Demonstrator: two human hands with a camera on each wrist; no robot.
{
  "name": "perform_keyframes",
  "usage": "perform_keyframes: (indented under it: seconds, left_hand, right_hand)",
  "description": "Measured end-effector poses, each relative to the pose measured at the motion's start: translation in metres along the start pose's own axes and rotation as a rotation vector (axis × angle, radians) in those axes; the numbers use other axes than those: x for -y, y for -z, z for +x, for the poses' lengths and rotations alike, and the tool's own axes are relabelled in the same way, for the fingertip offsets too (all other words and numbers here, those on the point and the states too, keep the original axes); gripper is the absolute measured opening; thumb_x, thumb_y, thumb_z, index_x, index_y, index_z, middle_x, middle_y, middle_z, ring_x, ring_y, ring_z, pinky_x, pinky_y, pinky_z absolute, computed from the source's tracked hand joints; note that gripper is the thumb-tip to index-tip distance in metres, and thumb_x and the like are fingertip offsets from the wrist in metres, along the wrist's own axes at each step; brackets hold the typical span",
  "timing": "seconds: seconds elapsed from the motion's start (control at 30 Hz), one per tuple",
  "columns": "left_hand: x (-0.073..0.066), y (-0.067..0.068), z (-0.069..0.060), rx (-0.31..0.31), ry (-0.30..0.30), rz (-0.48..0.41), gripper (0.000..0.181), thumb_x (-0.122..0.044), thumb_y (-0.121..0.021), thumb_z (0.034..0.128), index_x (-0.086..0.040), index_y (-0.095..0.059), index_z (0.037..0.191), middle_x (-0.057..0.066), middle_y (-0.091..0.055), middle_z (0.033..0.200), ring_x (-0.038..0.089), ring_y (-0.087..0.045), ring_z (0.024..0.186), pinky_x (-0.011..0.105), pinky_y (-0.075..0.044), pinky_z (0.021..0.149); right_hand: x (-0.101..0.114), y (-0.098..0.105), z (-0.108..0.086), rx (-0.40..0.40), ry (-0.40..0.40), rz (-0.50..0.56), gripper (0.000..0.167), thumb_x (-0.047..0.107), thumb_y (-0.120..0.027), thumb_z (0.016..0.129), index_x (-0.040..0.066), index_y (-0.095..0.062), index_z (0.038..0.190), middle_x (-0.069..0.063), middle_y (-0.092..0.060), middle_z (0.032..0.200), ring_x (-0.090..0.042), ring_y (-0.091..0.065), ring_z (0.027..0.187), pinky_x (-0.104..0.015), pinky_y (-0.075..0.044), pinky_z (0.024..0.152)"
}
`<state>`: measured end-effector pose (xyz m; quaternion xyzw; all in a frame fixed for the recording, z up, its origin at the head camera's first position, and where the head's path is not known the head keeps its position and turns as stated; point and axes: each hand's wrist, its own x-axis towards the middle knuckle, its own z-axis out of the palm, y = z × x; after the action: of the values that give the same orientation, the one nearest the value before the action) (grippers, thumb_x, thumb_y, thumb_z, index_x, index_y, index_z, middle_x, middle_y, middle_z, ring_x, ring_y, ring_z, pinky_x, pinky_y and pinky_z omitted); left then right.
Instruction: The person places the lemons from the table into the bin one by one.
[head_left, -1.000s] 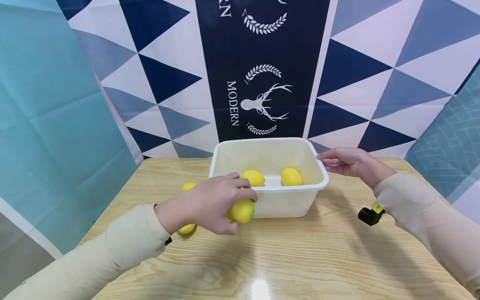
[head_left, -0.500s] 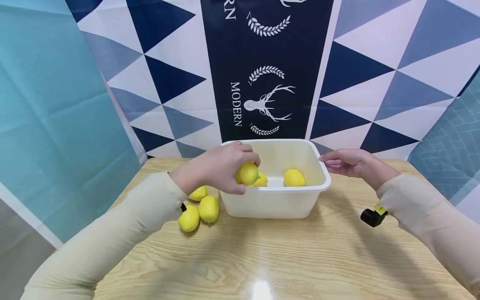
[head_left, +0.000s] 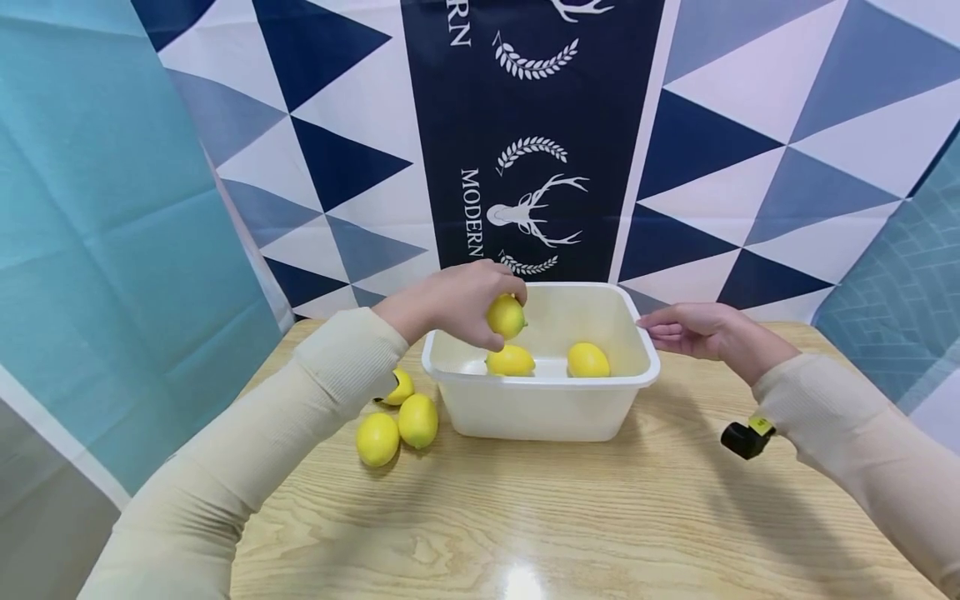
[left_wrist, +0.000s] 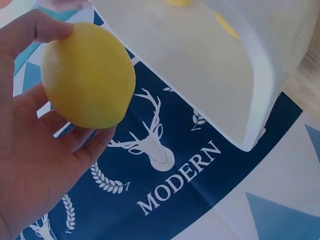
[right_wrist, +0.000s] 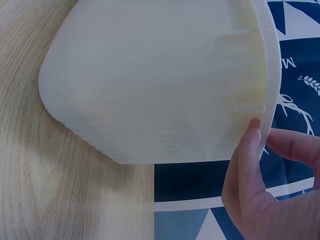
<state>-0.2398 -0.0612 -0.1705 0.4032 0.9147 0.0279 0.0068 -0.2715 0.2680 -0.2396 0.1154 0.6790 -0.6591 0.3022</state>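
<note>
My left hand (head_left: 474,307) holds a yellow lemon (head_left: 507,317) between thumb and fingers, above the left part of a white plastic bin (head_left: 536,410). In the left wrist view the thumb lies on one side of that lemon (left_wrist: 90,75) and the fingers on the other. Inside the bin rest a left lemon (head_left: 511,361) and a right lemon (head_left: 588,360), apart from each other. My right hand (head_left: 701,327) is at the bin's right end. The right wrist view shows its thumb and fingers pinching the bin's rim (right_wrist: 272,65).
Left of the bin, on the wooden table (head_left: 570,508), lie a front lemon (head_left: 377,439), a middle lemon (head_left: 417,420) and a rear lemon (head_left: 397,387), partly hidden by the left sleeve. A patterned cloth (head_left: 352,158) hangs behind the bin.
My left hand has carried the lemon up and to the right, from in front of the bin to above its inside. The right hand stays at the bin's right rim.
</note>
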Motion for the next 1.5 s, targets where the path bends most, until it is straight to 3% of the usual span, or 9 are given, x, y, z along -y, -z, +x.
perform_keyframes:
  seconds: [0.43, 1.17, 1.3, 1.4, 1.5]
  left_hand:
    - [0.009, -0.002, 0.037, 0.061, 0.017, -0.071, 0.043, -0.025, -0.074, 0.0743, -0.014, -0.064, 0.115, 0.002, -0.063, 0.108, 0.017, -0.053, 0.097, 0.025, -0.050, 0.080]
    - [-0.003, -0.018, 0.089, 0.158, 0.121, -0.103, 0.045, -0.030, -0.071, 0.0773, -0.018, -0.063, 0.120, -0.001, -0.061, 0.112, 0.016, -0.052, 0.100, 0.024, -0.050, 0.083]
    - [-0.005, -0.024, 0.093, 0.209, 0.156, -0.092, 0.054, -0.032, -0.071, 0.0793, -0.018, -0.057, 0.130, 0.001, -0.058, 0.128, 0.017, -0.052, 0.109, 0.030, -0.050, 0.095]
    - [-0.004, -0.025, 0.091, 0.214, 0.177, -0.075, 0.061, -0.032, -0.071, 0.0807, -0.019, -0.050, 0.137, 0.002, -0.052, 0.140, 0.017, -0.049, 0.118, 0.037, -0.047, 0.105]
    - [-0.002, -0.023, 0.086, 0.199, 0.178, -0.057, 0.062, -0.032, -0.070, 0.0817, -0.020, -0.048, 0.139, 0.003, -0.051, 0.142, 0.018, -0.049, 0.119, 0.039, -0.046, 0.106]
  right_hand:
    - [-0.004, 0.005, 0.001, 0.015, -0.008, 0.007, 0.023, 0.008, -0.058, 0.094, 0.016, -0.069, 0.075, 0.004, -0.073, 0.075, -0.006, -0.071, 0.073, -0.018, -0.058, 0.076]
    - [-0.003, 0.003, 0.002, 0.004, -0.009, 0.017, 0.022, 0.008, -0.059, 0.093, 0.016, -0.069, 0.075, 0.004, -0.073, 0.075, -0.006, -0.071, 0.073, -0.018, -0.058, 0.076]
    - [-0.004, 0.003, 0.003, 0.016, -0.007, 0.025, 0.023, 0.008, -0.058, 0.093, 0.015, -0.070, 0.075, 0.004, -0.073, 0.075, -0.005, -0.071, 0.073, -0.018, -0.058, 0.076]
    - [-0.005, 0.002, 0.003, 0.017, 0.000, 0.025, 0.023, 0.008, -0.058, 0.093, 0.015, -0.070, 0.075, 0.004, -0.073, 0.074, -0.005, -0.071, 0.073, -0.018, -0.058, 0.076]
    - [-0.005, 0.002, 0.003, 0.013, 0.003, 0.021, 0.023, 0.007, -0.058, 0.093, 0.016, -0.070, 0.075, 0.004, -0.073, 0.074, -0.005, -0.070, 0.073, -0.018, -0.058, 0.077]
